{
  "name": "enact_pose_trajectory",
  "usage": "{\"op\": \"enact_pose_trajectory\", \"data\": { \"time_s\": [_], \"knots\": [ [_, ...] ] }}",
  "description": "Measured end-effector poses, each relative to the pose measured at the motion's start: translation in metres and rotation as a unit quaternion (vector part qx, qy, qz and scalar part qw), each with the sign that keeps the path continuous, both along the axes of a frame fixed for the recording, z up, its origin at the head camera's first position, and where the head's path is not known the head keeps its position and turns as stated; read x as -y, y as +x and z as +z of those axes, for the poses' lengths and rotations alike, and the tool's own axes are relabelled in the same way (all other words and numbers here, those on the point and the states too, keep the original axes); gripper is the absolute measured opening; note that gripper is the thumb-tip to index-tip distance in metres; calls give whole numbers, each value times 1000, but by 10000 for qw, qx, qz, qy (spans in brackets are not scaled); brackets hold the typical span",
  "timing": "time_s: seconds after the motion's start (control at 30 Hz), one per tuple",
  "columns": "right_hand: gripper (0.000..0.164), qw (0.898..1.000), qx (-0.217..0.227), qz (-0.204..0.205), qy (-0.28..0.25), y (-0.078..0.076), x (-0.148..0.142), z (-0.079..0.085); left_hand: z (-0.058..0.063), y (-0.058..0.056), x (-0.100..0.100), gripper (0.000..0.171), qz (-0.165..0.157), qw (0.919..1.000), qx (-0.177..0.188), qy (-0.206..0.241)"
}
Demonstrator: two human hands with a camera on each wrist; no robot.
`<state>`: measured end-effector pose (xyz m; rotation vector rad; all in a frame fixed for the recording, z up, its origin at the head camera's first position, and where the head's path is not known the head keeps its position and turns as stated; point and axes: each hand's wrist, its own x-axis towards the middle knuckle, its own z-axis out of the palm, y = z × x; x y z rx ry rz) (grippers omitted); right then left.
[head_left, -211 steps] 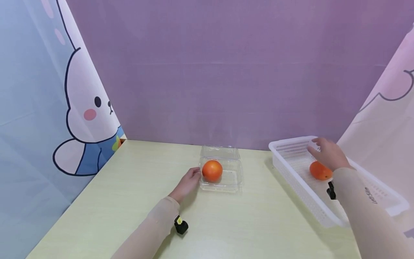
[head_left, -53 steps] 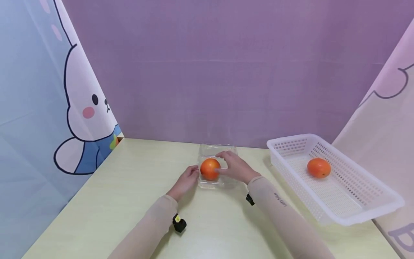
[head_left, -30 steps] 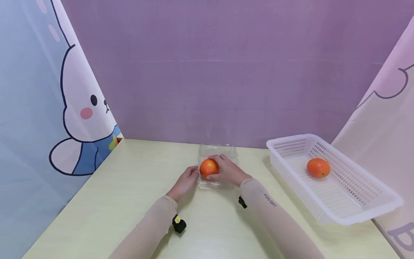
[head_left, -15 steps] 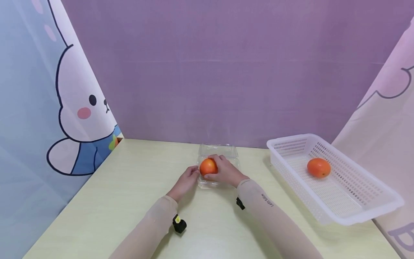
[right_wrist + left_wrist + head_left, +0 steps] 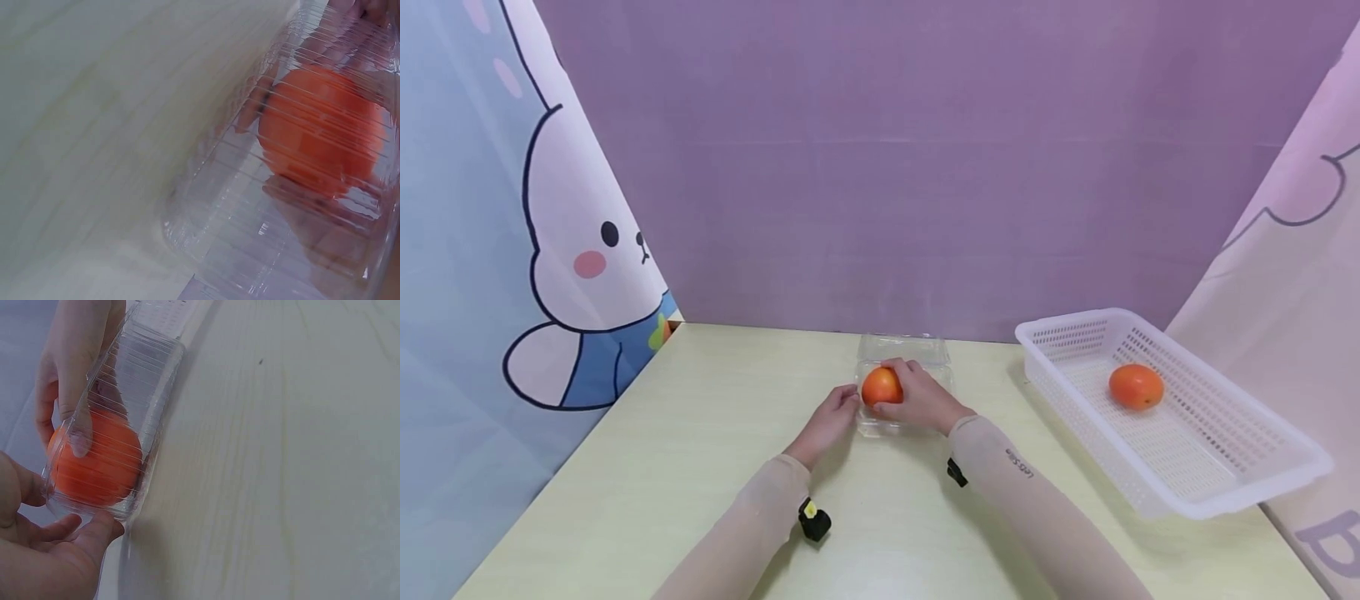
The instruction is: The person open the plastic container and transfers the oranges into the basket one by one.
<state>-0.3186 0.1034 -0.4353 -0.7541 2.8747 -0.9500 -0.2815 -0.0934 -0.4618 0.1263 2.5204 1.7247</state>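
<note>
A clear plastic clamshell box [image 5: 904,348] lies on the table with its lid folded back toward the wall. Inside, at its left end, sits a round, glossy orange-red fruit [image 5: 878,387], its kind unclear. My right hand [image 5: 923,400] grips this fruit from the right, thumb at the near side and fingers over the far side. My left hand [image 5: 831,423] pinches the box's left edge; in the left wrist view its thumb and fingertips hold the plastic wall [image 5: 144,381]. Through the ribbed plastic, the right wrist view shows the fruit [image 5: 319,134] between right-hand fingers.
A white perforated plastic basket [image 5: 1097,450] stands at the right of the table, with one oval orange-red fruit [image 5: 1137,387] in it. A purple cloth wall [image 5: 887,167] rises behind the table [image 5: 715,400]. Printed curtains [image 5: 467,292] hang at both sides.
My right hand has moved left from above the basket to the box and closed round the fruit there. That fruit shifted slightly left. My left hand stays at the box's edge.
</note>
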Motion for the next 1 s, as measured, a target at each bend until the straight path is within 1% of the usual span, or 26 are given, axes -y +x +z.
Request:
{"op": "enact_pose_trajectory", "data": {
  "time_s": [0.37, 0.6, 1.0],
  "knots": [
    [69, 10000, 21, -14, -34, 0, 1, 0, 1, 1, 0, 47, 89, 9999, 77, -37],
    [69, 10000, -12, -37, -31, 1, 1, 1, 1, -1, 0, 47, 59, 10000, 74, -5],
    [67, 9999, 4, -106, -18, 4, 0, 5, 3, 1, 0, 48, 87, 9999, 117, -15]
  ]
}}
